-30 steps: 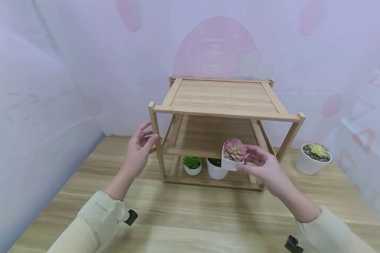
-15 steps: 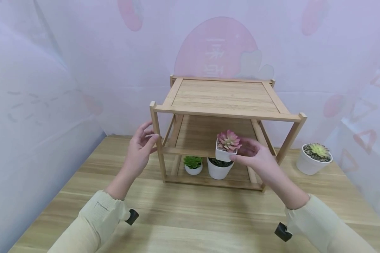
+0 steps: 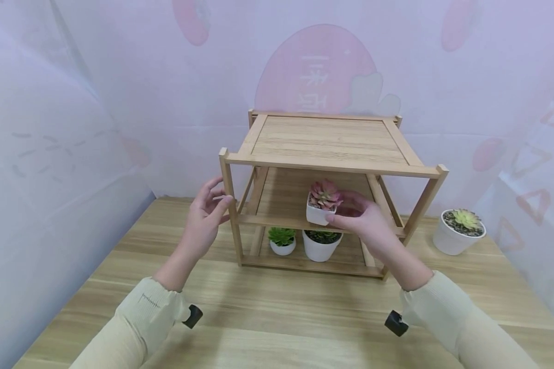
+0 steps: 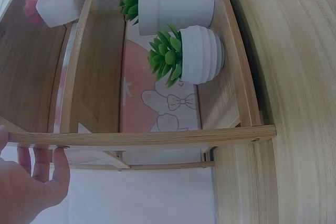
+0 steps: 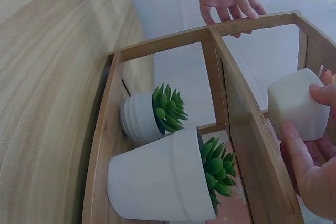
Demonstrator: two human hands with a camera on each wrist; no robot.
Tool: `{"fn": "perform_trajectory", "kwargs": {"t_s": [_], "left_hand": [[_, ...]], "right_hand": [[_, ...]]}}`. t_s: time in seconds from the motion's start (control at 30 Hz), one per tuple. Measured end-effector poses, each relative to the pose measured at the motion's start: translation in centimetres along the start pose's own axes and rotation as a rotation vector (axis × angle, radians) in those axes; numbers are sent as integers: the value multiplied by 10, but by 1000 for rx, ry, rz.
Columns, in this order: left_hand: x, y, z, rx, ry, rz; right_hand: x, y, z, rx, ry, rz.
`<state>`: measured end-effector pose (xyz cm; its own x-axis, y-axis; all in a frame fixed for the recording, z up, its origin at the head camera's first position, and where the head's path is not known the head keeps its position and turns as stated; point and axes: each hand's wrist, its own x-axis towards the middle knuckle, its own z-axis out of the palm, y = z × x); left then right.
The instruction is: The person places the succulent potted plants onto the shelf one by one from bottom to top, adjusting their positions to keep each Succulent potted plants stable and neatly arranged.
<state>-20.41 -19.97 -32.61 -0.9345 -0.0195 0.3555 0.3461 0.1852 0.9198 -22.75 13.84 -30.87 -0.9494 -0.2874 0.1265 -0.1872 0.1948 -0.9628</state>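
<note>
My right hand [image 3: 367, 223] holds a pink succulent in a square white pot [image 3: 320, 207], thumb and fingers on the pot's sides. In the head view the pot overlaps the front rail of the middle tier of a wooden shelf [image 3: 334, 138]. The right wrist view shows the pot's pale underside, tilted, beside that tier. At the shelf's front left post, my left hand [image 3: 204, 218] grips the wood, thumb in front and fingers behind. On the bottom tier stand a small ribbed white pot with a green succulent [image 4: 202, 56] and a larger white pot with a green plant [image 5: 163, 177].
A round white pot with a yellow-green succulent [image 3: 457, 233] stands on the wooden table [image 3: 268, 318] to the right of the shelf. Printed pale cloth [image 3: 180, 92] hangs behind and at both sides.
My right hand has carried the pink succulent left and upward, from before the bottom tier to the middle tier's front. The left hand stays at the post.
</note>
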Motion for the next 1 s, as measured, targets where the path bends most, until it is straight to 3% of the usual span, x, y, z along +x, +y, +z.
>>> {"fn": "perform_trajectory", "kwargs": {"t_s": [0.4, 0.7, 1.0], "left_hand": [[0, 1, 1, -14, 3, 1], [0, 1, 0, -12, 1, 0], [0, 1, 0, -10, 0, 0]], "right_hand": [[17, 0, 14, 1, 11, -15], [25, -2, 28, 67, 12, -25], [32, -8, 37, 23, 0, -26]]}}
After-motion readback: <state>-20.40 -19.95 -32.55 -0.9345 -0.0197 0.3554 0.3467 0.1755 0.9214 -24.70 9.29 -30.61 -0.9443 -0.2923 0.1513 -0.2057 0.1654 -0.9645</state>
